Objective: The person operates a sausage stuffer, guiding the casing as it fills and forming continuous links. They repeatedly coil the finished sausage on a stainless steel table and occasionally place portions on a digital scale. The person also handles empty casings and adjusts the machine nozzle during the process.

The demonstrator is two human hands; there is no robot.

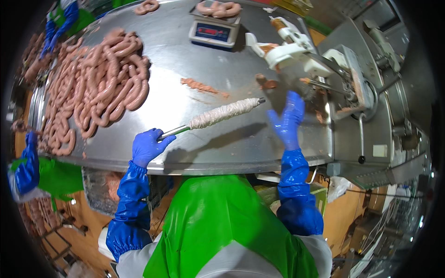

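My left hand [149,145], in a blue glove, is closed round the bare lower end of a metal stuffing tube [180,131]. Whitish sausage casing [225,113] sits gathered in folds along most of the tube, whose dark tip points up to the right over the steel table. My right hand [288,118], gloved as well, is held out beyond that tip with its fingers apart and nothing in it. A short metal nozzle [324,85] juts from the filling machine [350,88] at the right, a little beyond my right hand.
A big heap of linked sausages [99,83] covers the left of the steel table [171,65]. At the back stands a scale [213,31] bearing sausages. Meat scraps [204,86] lie mid-table. A white plastic machine part [285,51] hangs near the filler. Co-workers' blue sleeves [65,21] show at left.
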